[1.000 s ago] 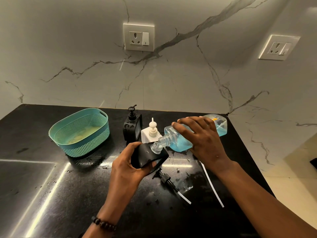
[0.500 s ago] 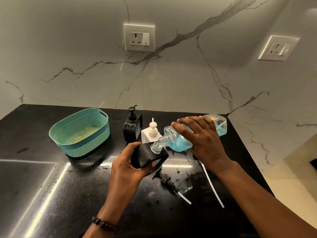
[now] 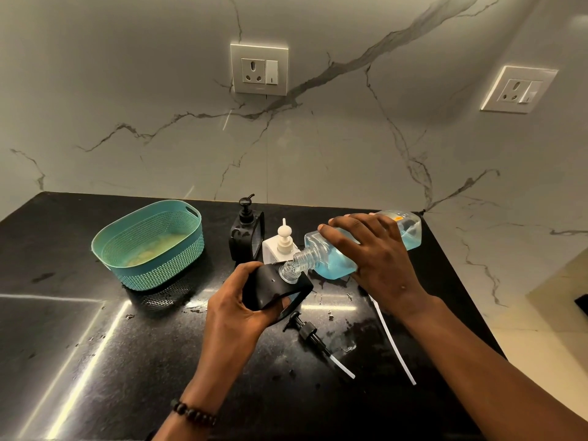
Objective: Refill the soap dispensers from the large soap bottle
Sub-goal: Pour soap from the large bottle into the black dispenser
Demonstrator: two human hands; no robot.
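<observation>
My right hand (image 3: pixel 378 259) grips the large clear soap bottle (image 3: pixel 337 259), half full of blue soap and tipped on its side. Its ribbed neck meets the open mouth of a black dispenser (image 3: pixel 273 288), which my left hand (image 3: pixel 235 310) holds tilted above the counter. That dispenser's black pump (image 3: pixel 310 334) with its white tube lies on the counter just below. Behind stand a second black dispenser (image 3: pixel 246 233) and a white dispenser (image 3: pixel 280 248), both with pumps on.
A teal perforated basket (image 3: pixel 149 246) sits at the left on the black counter (image 3: pixel 95 361). A loose white tube (image 3: pixel 394 342) lies under my right forearm. Wet spots dot the counter around the pump. The counter's right edge drops to the floor.
The bottle and dispenser stay mouth to mouth; both hands have barely moved.
</observation>
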